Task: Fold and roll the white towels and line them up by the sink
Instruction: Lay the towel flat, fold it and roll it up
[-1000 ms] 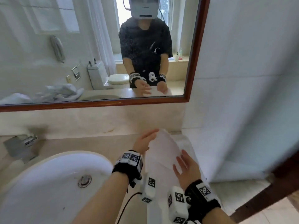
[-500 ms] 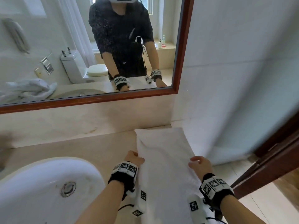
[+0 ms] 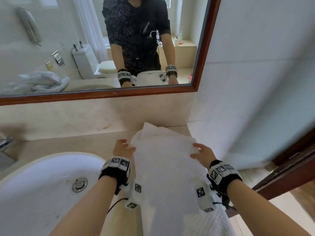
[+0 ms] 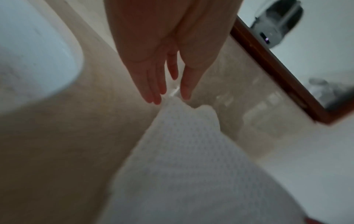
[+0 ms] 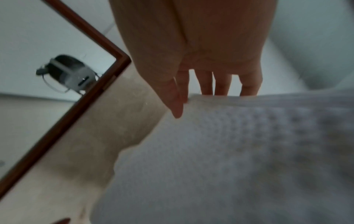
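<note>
From the head view the white waffle-weave towel [image 3: 167, 160] lies on the beige stone bench [image 3: 68, 145] right of the white oval sink [image 3: 42, 181], left hand [image 3: 121, 148] and right hand [image 3: 202, 154] at its sides, while both wrist views show straight fingers touching its edges, gripping nothing.

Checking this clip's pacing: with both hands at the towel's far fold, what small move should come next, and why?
Probably draw the folded far end back toward the body and press it flat. The towel lies lengthwise beside the sink, its far end doubled over but still puffed up. The left hand touches the left edge and the right hand rests on the right, both with fingers fairly straight.
</note>
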Available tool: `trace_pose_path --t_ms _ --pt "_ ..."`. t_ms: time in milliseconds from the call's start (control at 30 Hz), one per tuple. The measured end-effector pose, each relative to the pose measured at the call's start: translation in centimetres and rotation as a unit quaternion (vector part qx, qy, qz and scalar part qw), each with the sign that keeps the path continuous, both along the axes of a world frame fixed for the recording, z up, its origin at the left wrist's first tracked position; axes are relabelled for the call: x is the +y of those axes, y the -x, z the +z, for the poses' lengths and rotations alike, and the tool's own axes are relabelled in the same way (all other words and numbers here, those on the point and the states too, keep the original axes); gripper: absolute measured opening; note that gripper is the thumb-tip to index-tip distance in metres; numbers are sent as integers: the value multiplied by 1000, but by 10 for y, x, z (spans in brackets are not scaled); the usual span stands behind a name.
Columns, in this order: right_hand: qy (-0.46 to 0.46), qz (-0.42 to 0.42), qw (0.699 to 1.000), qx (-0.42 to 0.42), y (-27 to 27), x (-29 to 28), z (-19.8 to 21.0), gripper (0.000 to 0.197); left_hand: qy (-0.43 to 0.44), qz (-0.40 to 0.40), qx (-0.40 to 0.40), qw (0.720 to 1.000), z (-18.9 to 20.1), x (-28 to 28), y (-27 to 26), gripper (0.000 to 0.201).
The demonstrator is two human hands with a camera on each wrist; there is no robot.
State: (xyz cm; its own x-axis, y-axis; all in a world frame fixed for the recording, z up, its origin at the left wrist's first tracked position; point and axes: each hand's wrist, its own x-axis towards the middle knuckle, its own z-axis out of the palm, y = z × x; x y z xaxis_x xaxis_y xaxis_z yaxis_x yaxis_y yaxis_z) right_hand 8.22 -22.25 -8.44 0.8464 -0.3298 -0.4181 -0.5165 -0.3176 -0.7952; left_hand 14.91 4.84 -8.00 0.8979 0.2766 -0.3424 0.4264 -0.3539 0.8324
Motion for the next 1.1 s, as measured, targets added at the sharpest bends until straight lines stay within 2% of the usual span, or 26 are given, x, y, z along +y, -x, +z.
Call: trace_pose_path --t_ms 100,200,267,333,433,500,567,600,700,767,800,900,967,1033,1100 --pt "67 -25 997 29 27 -3 -17 55 -44 -37 40 998 -18 5 43 55" --pt "68 -49 995 51 46 -3 -18 56 -48 -92 115 988 -35 3 82 59" --pt "77 -42 993 75 60 0 -16 54 -49 -152 154 975 -43 -2 106 54" --pt "82 -39 993 72 75 2 -13 48 -67 -190 149 968 -46 -9 127 45" --pt "3 -76 996 -41 96 4 -8 30 -45 -144 81 985 -25 -15 147 35" --pt "-41 -115 984 -129 104 4 4 24 3 -96 13 995 -1 -14 150 31" --pt "-41 -139 968 -207 102 4 28 15 -6 -82 -61 995 30 -15 150 29" --pt "-31 -142 960 -240 97 5 43 13 -12 -81 -100 992 47 -15 147 27" --pt "-42 -131 945 -298 69 11 86 25 -35 -48 -207 977 88 -13 114 18" --pt "-73 -71 951 -292 43 16 108 35 -32 -32 -238 970 102 -9 80 16" --pt "-88 -29 958 -271 30 17 115 42 -27 -51 -224 973 104 -8 64 16" --pt "-103 69 975 -186 9 20 114 53 -14 -138 -97 986 91 -4 37 57" --pt "-49 103 982 -152 6 21 93 52 -63 -164 -35 984 69 -1 39 74" --pt "15 140 984 -111 10 25 65 48 -136 -185 -18 973 40 5 48 72" --pt "49 166 982 -76 20 32 40 39 -200 -224 -21 953 14 10 64 58"
